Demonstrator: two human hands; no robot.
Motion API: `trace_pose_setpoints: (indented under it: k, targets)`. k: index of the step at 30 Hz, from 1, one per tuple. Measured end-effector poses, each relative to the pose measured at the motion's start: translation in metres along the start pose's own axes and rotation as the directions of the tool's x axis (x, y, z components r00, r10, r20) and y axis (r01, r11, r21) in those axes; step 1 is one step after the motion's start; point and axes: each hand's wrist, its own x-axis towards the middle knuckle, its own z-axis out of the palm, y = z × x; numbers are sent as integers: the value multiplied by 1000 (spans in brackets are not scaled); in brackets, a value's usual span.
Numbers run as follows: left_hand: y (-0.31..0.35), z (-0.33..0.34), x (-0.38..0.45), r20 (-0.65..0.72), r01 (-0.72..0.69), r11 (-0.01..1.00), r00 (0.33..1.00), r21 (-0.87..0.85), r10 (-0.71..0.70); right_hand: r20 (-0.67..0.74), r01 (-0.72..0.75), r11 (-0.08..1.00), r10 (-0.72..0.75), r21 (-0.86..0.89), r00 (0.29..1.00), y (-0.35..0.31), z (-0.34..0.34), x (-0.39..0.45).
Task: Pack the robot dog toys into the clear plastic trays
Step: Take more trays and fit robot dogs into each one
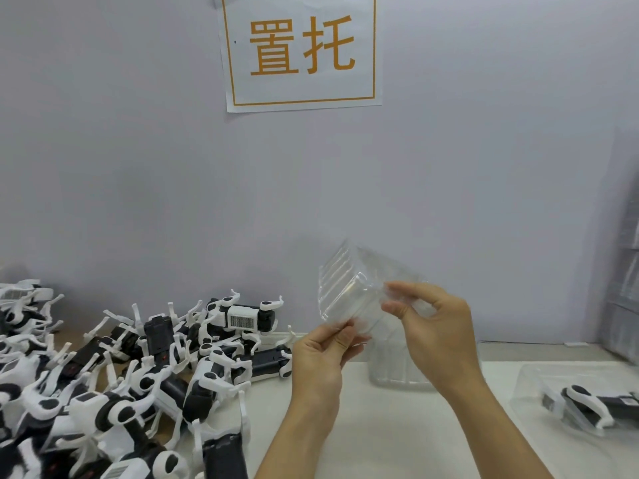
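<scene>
An empty clear plastic tray [345, 288] is held tilted in the air above the table. My left hand [321, 357] pinches its lower near edge. My right hand [432, 319] pinches its right side with thumb and fingers. A pile of black-and-white robot dog toys [121, 375] covers the left of the table. At the right edge, one robot dog [587, 406] lies inside another clear tray [532, 378].
More clear trays [397, 371] stand on the table behind my right hand. A tall stack of clear trays [626, 271] leans at the far right. A grey wall with an orange-lettered paper sign [301, 50] stands close behind. The white table top [380, 437] shows between my arms.
</scene>
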Motion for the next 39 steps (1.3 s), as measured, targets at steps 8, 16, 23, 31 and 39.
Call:
trace_pose_setpoints:
  k: [8, 16, 23, 31, 39]
  targets:
    - [6, 0, 1, -114, -37, 998, 993, -42, 32, -145, 50, 995, -36, 90, 989, -13, -22, 15]
    - [10, 2, 6, -237, 41, 951, 964, -306, -118, -488, 106, 965, 25, 240, 872, -34, -72, 32]
    - [-5, 50, 41, -123, 204, 861, 949, -466, -292, -433, 149, 876, 74, 459, 898, -77, -78, 30]
    - [-55, 63, 40, -198, 425, 897, 875, -123, -441, -36, -56, 850, 88, 524, 995, -80, -28, 14]
    - [-42, 31, 30, -227, 474, 771, 880, 425, -417, 219, -147, 965, 98, 217, 971, -66, -20, 13]
